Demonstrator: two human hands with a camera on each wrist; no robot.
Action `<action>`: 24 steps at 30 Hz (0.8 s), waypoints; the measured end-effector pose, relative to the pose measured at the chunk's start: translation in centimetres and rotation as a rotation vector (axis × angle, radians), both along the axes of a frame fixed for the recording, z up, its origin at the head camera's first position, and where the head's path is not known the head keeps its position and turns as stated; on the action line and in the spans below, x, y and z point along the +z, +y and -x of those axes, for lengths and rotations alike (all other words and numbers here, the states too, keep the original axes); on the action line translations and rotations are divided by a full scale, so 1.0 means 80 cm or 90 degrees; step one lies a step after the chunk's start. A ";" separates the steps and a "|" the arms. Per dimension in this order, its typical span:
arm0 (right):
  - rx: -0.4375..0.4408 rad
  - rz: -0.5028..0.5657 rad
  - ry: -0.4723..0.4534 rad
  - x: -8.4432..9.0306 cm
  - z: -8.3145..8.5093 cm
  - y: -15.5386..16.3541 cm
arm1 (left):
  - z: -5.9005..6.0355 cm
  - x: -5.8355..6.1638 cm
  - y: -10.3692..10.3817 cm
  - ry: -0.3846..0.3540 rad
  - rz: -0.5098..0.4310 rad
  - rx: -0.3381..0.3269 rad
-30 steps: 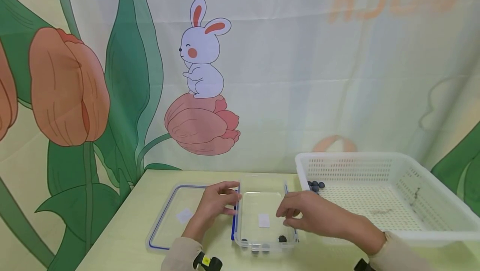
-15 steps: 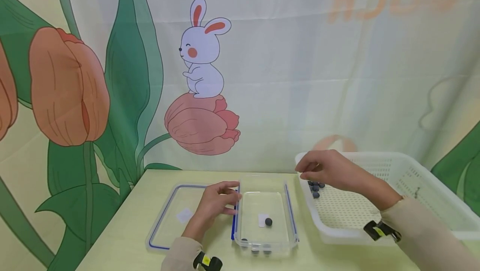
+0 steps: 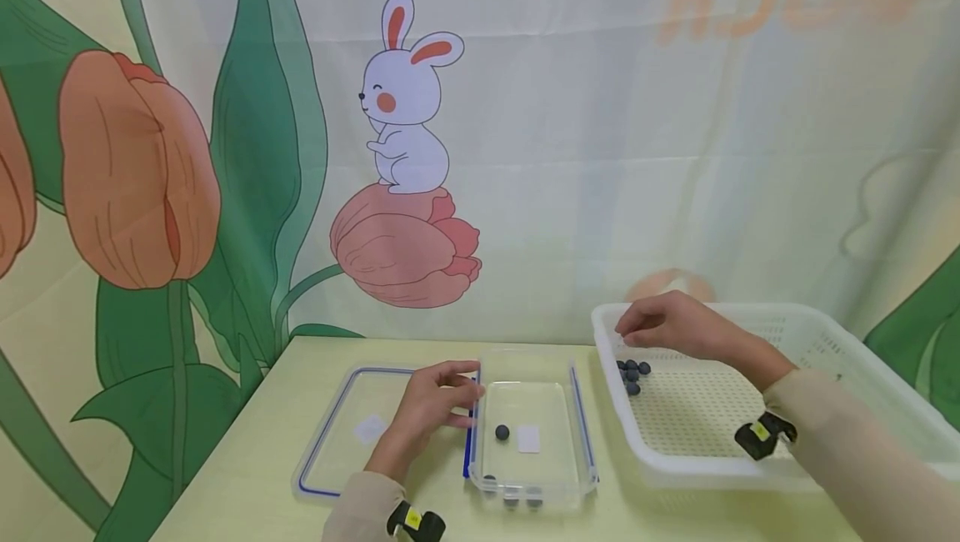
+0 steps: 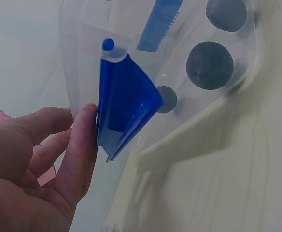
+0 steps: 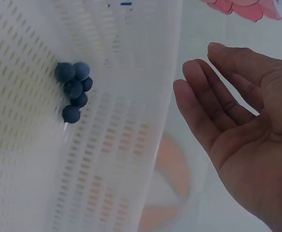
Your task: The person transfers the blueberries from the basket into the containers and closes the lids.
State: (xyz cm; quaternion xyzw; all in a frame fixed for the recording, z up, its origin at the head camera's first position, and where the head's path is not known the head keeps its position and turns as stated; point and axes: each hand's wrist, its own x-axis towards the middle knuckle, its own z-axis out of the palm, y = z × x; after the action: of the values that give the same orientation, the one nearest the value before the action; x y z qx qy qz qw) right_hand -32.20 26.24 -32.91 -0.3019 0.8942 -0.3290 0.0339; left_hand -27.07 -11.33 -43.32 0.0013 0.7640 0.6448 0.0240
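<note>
In the head view my left hand [image 3: 435,404] touches the left side of a clear plastic food box [image 3: 555,484]. Its fairly straight fingers meet the wall beside a blue latch [image 4: 124,101] in the left wrist view. One blueberry [image 3: 502,433] is on the box floor, left of a white label [image 3: 528,439]; several others lie along the near end. My right hand [image 3: 678,327] hovers over the back left corner of a white perforated basket [image 3: 645,459]. Its fingers are loosely bent, with nothing between them in the right wrist view. Below it is a cluster of blueberries [image 5: 73,89].
A clear lid [image 3: 322,471] with a blue seal lies flat on the table [image 3: 247,442], left of the box. A printed curtain [image 3: 540,192] hangs behind the table. A strip of table separates box and basket.
My right hand has moved from above the box to above the basket, holding nothing now. A blueberry has appeared on the box floor and rolled left past the label. My left hand stays put.
</note>
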 end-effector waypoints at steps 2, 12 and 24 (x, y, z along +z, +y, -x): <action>-0.004 0.003 -0.015 -0.004 0.007 0.005 | 0.001 -0.001 0.000 0.000 0.001 0.001; -0.003 0.006 -0.142 -0.033 0.031 0.018 | 0.005 -0.003 -0.002 -0.002 -0.010 -0.005; 0.034 -0.005 -0.214 -0.064 0.045 0.027 | 0.004 0.000 -0.002 -0.007 -0.014 -0.007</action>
State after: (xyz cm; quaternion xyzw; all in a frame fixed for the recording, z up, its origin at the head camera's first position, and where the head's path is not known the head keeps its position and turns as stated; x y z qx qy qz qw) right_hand -35.80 28.36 -38.00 -0.2662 0.8688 -0.3701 0.1933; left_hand -27.35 -11.47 -43.31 0.0022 0.7569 0.6528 0.0319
